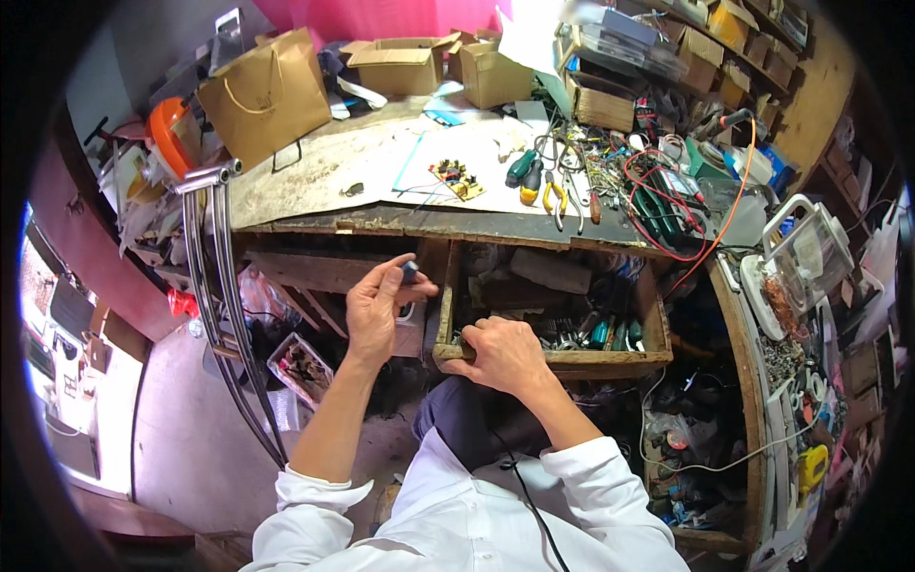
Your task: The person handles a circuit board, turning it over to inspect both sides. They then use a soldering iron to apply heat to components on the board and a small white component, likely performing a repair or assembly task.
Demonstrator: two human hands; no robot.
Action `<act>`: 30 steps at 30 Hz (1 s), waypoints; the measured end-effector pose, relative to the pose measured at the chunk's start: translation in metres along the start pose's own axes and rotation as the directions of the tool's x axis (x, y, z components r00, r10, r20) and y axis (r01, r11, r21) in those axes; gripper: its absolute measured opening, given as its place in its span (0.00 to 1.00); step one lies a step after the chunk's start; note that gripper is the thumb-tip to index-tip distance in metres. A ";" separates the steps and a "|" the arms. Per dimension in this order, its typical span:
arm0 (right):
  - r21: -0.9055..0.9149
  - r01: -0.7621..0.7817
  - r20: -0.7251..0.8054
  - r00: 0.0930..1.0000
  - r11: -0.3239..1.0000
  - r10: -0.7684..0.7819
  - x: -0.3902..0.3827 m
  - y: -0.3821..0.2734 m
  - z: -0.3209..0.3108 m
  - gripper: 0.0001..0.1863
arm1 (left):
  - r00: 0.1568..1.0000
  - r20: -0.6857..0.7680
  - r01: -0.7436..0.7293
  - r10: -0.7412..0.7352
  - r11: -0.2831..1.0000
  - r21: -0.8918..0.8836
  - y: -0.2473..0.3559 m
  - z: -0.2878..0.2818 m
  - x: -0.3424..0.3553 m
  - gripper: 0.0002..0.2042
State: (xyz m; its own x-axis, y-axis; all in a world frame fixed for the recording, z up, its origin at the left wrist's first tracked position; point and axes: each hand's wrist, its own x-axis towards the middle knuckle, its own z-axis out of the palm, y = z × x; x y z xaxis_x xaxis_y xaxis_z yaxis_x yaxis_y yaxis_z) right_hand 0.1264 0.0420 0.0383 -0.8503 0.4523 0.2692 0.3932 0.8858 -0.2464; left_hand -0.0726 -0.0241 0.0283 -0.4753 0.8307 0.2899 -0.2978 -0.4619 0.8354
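Observation:
My left hand point(381, 310) pinches a small dark blue object point(408, 272) beside the left side of a wooden drawer, above its level in the picture. My right hand point(491, 353) grips the front rim of the open drawer point(610, 358) near its left corner, fingers curled over the edge. Metal tools and screwdrivers point(600, 332) lie inside the drawer. On the bench above, a small circuit board point(457, 181) rests on white paper beside screwdrivers point(522, 167) and yellow-handled pliers point(555, 200).
Cardboard boxes point(491, 76) and a paper bag point(262, 91) line the bench's back. A bent chrome tube frame point(205, 267) stands at left. Cabled test leads point(667, 191), clutter and a clear plastic container point(805, 248) fill the right. A cable runs across the cluttered lower compartment point(686, 448).

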 end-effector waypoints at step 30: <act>0.324 0.187 -0.504 0.864 0.927 0.002 -0.004 0.041 -0.057 0.13 | 0.965 0.107 0.246 -0.240 0.968 -0.042 -0.057 0.050 0.007 0.09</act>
State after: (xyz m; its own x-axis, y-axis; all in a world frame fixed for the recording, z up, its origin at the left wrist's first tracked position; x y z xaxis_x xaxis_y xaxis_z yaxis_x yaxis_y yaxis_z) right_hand 0.1663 0.0823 0.0797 -0.5572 0.4443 0.7015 0.0922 0.8727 -0.4794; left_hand -0.0177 0.0237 0.0056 -0.2984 0.9457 0.1287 -0.4405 -0.2561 0.8605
